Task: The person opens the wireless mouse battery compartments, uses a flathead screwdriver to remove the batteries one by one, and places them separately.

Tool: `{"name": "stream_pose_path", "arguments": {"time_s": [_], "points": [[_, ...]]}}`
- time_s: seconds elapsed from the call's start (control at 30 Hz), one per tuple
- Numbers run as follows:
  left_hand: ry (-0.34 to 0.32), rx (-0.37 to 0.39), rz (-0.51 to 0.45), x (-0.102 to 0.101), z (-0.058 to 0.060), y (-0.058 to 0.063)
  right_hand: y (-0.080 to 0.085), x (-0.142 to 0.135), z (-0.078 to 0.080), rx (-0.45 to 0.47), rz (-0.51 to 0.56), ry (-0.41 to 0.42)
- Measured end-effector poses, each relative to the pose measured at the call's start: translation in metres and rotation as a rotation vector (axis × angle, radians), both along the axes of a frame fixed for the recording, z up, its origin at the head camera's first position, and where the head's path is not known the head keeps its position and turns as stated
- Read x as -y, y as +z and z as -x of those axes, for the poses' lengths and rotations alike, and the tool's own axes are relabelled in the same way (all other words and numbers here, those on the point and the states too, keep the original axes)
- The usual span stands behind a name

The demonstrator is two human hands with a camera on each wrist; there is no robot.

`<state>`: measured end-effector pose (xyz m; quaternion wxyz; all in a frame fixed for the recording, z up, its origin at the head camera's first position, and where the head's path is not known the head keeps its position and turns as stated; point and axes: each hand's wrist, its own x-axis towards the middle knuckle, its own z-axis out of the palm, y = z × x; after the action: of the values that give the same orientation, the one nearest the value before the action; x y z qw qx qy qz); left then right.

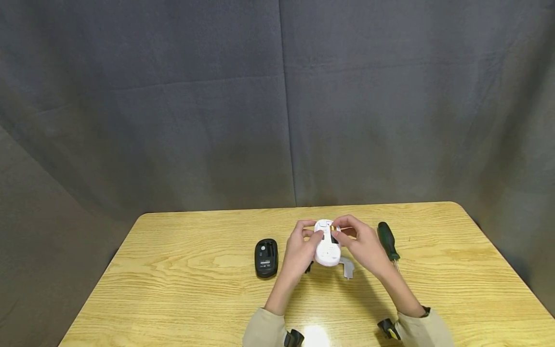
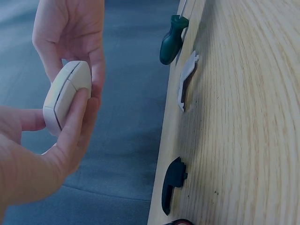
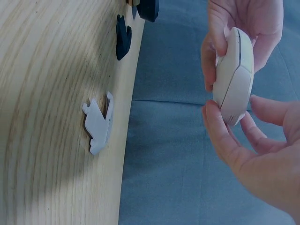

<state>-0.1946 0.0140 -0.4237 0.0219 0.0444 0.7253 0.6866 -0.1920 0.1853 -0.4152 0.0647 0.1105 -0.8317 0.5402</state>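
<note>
Both hands are on a white computer mouse, raised over the table with its underside toward the head view. My left hand grips its left side, thumb across the underside. In a slot near the right edge shows a battery with a copper-coloured end and a dark part below it. My right hand holds the mouse's right side, its thumb tip right beside that battery. From the right wrist view, the fingertips lie along the mouse's shell. The battery is hidden in both wrist views.
Left of the hands, a black computer mouse lies underside up. A white battery cover and a small black cover lie on the wooden table below the raised mouse. To the right is a green-handled screwdriver. Behind hangs a grey curtain.
</note>
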Motion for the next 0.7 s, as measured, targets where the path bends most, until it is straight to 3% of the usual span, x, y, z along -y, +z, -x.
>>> {"name": "stream_pose_path", "arguments": {"time_s": [0.43,0.7], "points": [[0.018,-0.047,0.091,-0.0013,0.0004,-0.0011,-0.0008,0.0034,-0.0011,-0.003,-0.005,-0.052],[0.01,-0.041,0.092,-0.0006,0.0007,-0.0019,-0.0009,0.0052,-0.0017,0.002,0.023,-0.048]]}}
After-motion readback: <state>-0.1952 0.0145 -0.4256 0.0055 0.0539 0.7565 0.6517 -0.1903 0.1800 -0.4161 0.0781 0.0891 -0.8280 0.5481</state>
